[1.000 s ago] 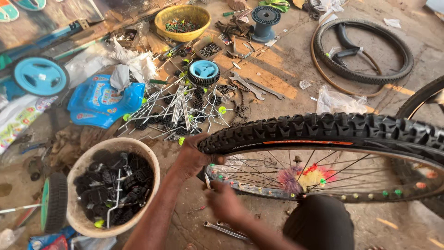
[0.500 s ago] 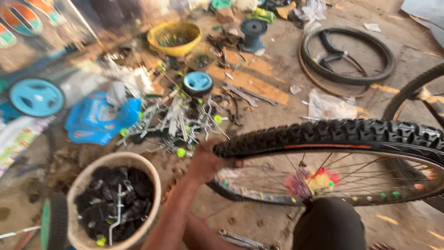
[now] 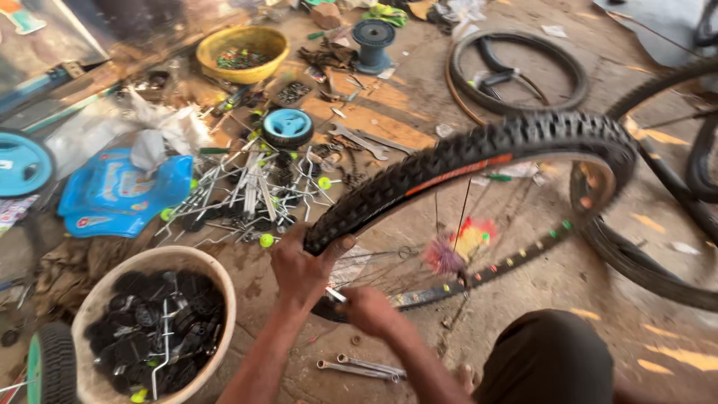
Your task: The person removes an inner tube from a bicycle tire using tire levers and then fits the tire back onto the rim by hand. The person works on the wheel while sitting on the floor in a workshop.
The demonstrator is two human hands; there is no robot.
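Observation:
A bicycle wheel with a knobby black tyre (image 3: 479,153) stands tilted in front of me, its spokes carrying coloured beads and a bright tassel (image 3: 456,247). My left hand (image 3: 303,265) grips the tyre's near left end. My right hand (image 3: 366,308) is closed just below it at the rim, on a small metal tool (image 3: 336,295). My knee (image 3: 550,359) shows at the bottom.
A white basin of black parts (image 3: 153,329) sits at lower left. Metal rods with green knobs (image 3: 250,194), a small blue wheel (image 3: 288,127), a yellow bowl (image 3: 241,52), spanners (image 3: 359,366), a loose tyre (image 3: 516,71) and another bicycle wheel (image 3: 673,187) lie around.
The wheel has swung and tilted, its right side rising away from me. Both hands have come together at its near left end; my view has shifted closer.

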